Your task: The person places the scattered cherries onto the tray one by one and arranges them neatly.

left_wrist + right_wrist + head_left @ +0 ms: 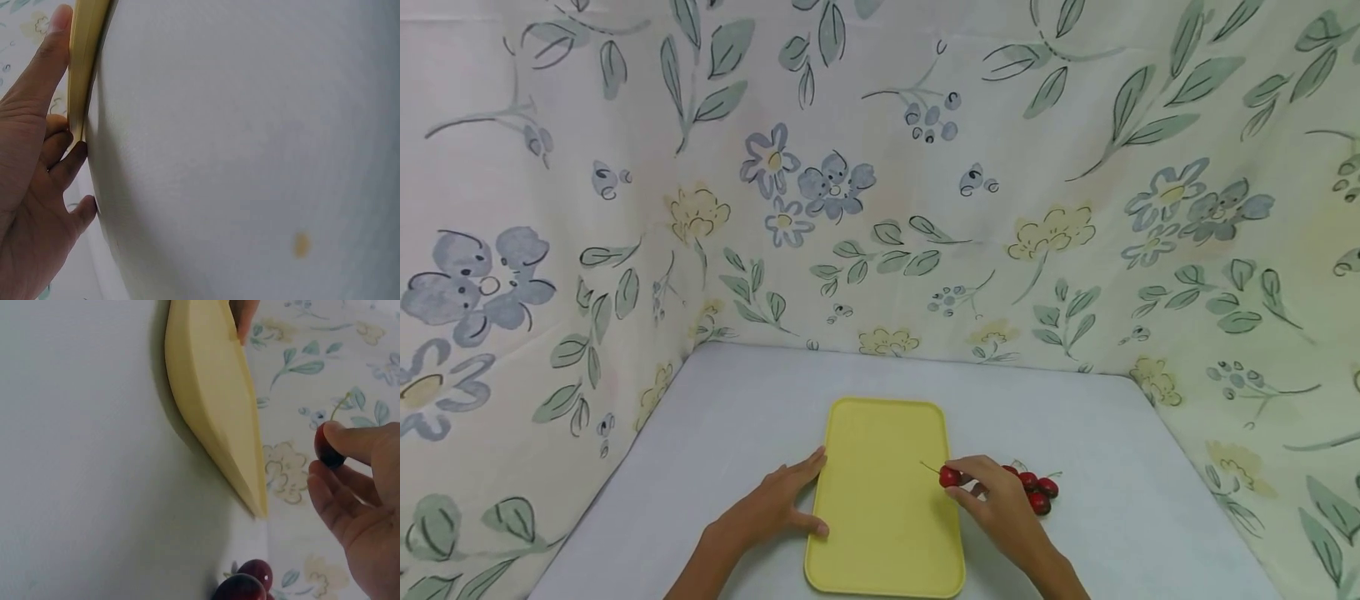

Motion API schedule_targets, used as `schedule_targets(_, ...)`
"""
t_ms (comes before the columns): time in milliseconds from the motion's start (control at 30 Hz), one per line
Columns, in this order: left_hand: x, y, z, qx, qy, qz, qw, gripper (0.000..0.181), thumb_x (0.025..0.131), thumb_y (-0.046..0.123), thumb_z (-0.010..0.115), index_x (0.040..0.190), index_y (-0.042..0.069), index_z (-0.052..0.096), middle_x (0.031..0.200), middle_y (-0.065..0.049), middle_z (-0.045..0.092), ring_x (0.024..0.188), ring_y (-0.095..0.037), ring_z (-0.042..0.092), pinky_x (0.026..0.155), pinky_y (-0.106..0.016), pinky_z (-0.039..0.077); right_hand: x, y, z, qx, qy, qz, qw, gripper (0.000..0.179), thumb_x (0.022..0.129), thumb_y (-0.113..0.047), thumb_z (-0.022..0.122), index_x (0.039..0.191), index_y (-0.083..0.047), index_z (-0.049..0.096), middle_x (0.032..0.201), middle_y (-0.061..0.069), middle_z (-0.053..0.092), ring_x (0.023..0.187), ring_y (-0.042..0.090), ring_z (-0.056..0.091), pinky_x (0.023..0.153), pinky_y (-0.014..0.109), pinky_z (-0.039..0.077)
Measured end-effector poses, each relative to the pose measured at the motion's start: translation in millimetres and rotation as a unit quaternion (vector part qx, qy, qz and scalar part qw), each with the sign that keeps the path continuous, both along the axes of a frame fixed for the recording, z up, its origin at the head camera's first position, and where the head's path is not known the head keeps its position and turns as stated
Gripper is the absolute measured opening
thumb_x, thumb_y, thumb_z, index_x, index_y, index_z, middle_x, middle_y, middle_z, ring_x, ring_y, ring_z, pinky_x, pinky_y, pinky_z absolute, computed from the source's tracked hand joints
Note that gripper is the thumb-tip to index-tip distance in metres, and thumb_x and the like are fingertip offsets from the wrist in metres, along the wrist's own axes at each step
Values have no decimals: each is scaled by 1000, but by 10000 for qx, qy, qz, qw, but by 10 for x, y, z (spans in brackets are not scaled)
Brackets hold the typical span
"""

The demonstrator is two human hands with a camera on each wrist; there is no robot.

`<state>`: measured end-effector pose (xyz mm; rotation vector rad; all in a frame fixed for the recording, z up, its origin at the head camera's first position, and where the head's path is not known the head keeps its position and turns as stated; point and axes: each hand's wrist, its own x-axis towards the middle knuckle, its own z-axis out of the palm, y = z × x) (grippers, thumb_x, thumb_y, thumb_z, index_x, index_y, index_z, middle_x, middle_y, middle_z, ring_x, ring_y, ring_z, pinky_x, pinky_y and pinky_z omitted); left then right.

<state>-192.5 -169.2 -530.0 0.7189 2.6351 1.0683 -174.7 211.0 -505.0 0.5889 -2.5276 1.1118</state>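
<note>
Between thumb and fingers my right hand (994, 493) pinches a dark red cherry (950, 477), its thin stem pointing left. The cherry is over the right edge of a yellow tray (883, 500); in the right wrist view the cherry (327, 447) hangs in the air, stem upward. My left hand (778, 504) rests at the tray's left edge, thumb on the rim and fingers spread along the side. The left wrist view shows this hand (37, 169) against the tray's side (86, 62). Several more cherries (1039, 502) lie together right of the tray, partly behind my right hand.
A white tabletop (760, 400) surrounds the tray. Floral cloth (880, 192) hangs behind the table and along both sides. A small yellowish spot (302, 244) marks the white surface in the left wrist view.
</note>
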Motion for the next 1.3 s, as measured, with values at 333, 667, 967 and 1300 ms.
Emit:
schedule_targets(333,-21,12,-14,-43,-49,49,10000,113,79,55,86,163,-2,35,173,-15,28,158,-41,30,126,-70,20,-67,-213,-32,-133,-349,262,9990,40,85,-6,87,123,-5,76,112,-5,76,94,8,72,72,22,62)
schedule_targets(667,-9,14,19,-43,-58,45,10000,113,79,54,87,162,-3,36,172,-17,29,157,-44,32,125,-72,20,-122,-489,-66,-129,-549,630,9964,35,89,-8,85,122,-4,74,111,-3,75,96,13,73,75,22,63)
schedule_targets(967,-16,29,19,-87,-163,110,9998,112,79,54,88,162,-2,37,173,-16,29,158,-43,31,125,-73,20,-202,-686,-148,-145,-651,825,9944,32,93,-12,82,123,-6,74,113,-1,74,98,12,73,75,22,62)
schedule_targets(1300,-20,31,8,-156,-133,124,9997,113,79,56,87,163,-1,37,173,-14,29,157,-42,32,126,-71,20,-284,-873,-293,-147,-1007,890,9908,30,95,-14,81,122,-3,74,112,4,74,96,15,74,74,22,61)
